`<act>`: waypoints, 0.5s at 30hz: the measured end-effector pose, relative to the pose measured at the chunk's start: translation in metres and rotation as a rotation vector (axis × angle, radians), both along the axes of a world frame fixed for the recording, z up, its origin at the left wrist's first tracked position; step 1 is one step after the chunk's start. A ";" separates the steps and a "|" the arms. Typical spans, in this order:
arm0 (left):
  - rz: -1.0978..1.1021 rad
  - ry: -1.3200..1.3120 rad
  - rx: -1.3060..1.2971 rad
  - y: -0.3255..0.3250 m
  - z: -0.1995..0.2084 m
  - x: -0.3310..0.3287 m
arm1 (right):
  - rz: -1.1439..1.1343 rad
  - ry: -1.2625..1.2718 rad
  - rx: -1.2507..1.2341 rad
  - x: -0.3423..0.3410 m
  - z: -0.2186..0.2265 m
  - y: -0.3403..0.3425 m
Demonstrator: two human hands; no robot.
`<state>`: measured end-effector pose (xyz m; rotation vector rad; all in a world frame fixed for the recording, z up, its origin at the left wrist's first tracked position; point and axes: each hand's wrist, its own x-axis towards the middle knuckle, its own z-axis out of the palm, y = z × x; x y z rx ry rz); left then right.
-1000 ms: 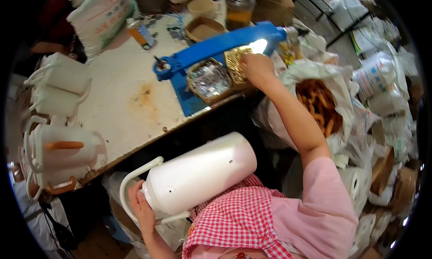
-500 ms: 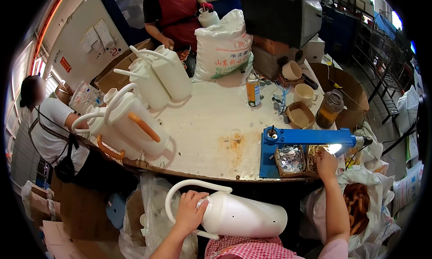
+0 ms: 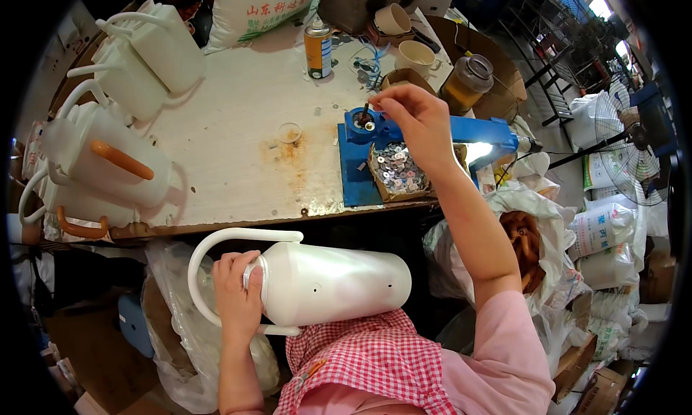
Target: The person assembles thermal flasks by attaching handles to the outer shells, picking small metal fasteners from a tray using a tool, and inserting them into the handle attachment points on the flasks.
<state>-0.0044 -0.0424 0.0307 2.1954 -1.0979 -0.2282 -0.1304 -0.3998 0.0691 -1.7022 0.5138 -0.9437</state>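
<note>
Beyond the left hand [image 3: 240, 289], on its far left, several white jugs [image 3: 119, 155] stand on the tabletop [image 3: 238, 177]; one has an orange handle [image 3: 122, 160]. The left hand grips the neck of another jug, the lap jug [image 3: 339, 284], which lies on its side across the checked apron [image 3: 360, 357], its base pointing right, below the right hand [image 3: 393, 106]. This jug's curved white handle [image 3: 198, 271] loops around the left side of the left hand. Two small dark holes show on its body. Well ahead of the left hand stands a white sack [image 3: 259, 11], and to the sack's right, a spray can [image 3: 318, 51]. The right hand is raised, thumb and fingertips drawn near each other just above the left end of a blue machine [image 3: 468, 130]; I cannot tell whether they hold anything small. Just below the right hand sits a box of washers [image 3: 398, 171]. Ahead and right of that hand are a pale cup [image 3: 416, 56] and a jar [image 3: 467, 85] of yellowish contents. Farther right and nearer the person, an open bag [image 3: 551, 231] holds orange-brown pieces [image 3: 525, 253].
</note>
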 end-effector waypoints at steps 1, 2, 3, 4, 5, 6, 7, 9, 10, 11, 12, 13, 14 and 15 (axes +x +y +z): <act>0.010 0.027 -0.009 0.001 0.001 -0.002 | 0.001 0.011 -0.005 0.001 0.000 -0.003; 0.011 0.038 -0.015 0.001 0.002 -0.003 | 0.041 0.036 -0.040 0.003 0.000 -0.005; 0.008 0.038 -0.017 0.003 0.002 -0.003 | 0.088 0.060 -0.072 0.005 -0.001 -0.005; 0.003 0.038 -0.018 0.004 0.002 -0.003 | 0.094 0.070 -0.074 0.005 0.000 -0.004; 0.008 0.048 -0.020 0.004 0.002 -0.003 | 0.096 0.097 -0.061 0.004 0.001 -0.004; 0.000 0.040 -0.020 0.005 0.002 -0.002 | 0.096 0.125 -0.045 0.003 0.002 -0.003; -0.009 0.033 -0.018 0.004 0.002 -0.001 | 0.099 0.135 -0.044 0.004 0.003 -0.002; -0.013 0.036 -0.022 0.003 0.002 0.000 | 0.116 0.108 -0.048 0.005 0.007 -0.002; -0.019 0.030 -0.026 0.002 0.002 0.001 | 0.118 0.114 -0.045 0.005 0.010 -0.002; -0.021 0.024 -0.020 0.002 0.001 0.003 | 0.125 0.182 -0.101 0.004 0.013 -0.002; -0.024 0.032 -0.017 0.000 0.000 0.004 | 0.127 0.250 -0.157 0.003 0.016 -0.003; -0.030 0.032 -0.026 -0.001 0.000 0.005 | 0.124 0.258 -0.151 0.003 0.018 -0.004; -0.037 0.033 -0.033 -0.003 -0.001 0.006 | 0.124 0.286 -0.153 0.004 0.020 -0.005; -0.050 0.046 -0.023 -0.004 -0.001 0.007 | 0.117 0.319 -0.150 0.002 0.020 -0.004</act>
